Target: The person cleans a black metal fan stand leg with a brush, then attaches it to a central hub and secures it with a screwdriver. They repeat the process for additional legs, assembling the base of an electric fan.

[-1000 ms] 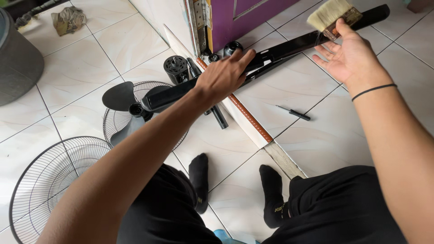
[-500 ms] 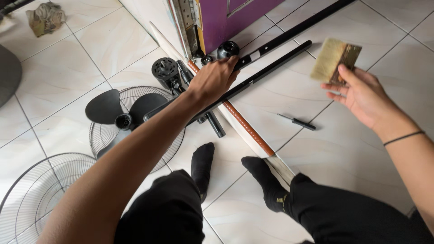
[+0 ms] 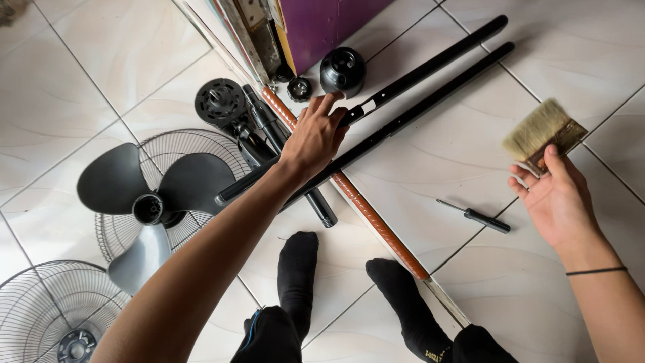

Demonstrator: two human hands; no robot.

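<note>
**Hands on the fan pole and brush**

Left hand [image 3: 316, 138] is closing around a long black pole [image 3: 403, 121] lying on the tiled floor [image 3: 443, 161]. It looks stiff, smooth and light, best held near its middle. Right hand [image 3: 557, 198] is pinching a soft brush [image 3: 544, 131]. A moment ago, the brush was held higher.
</note>
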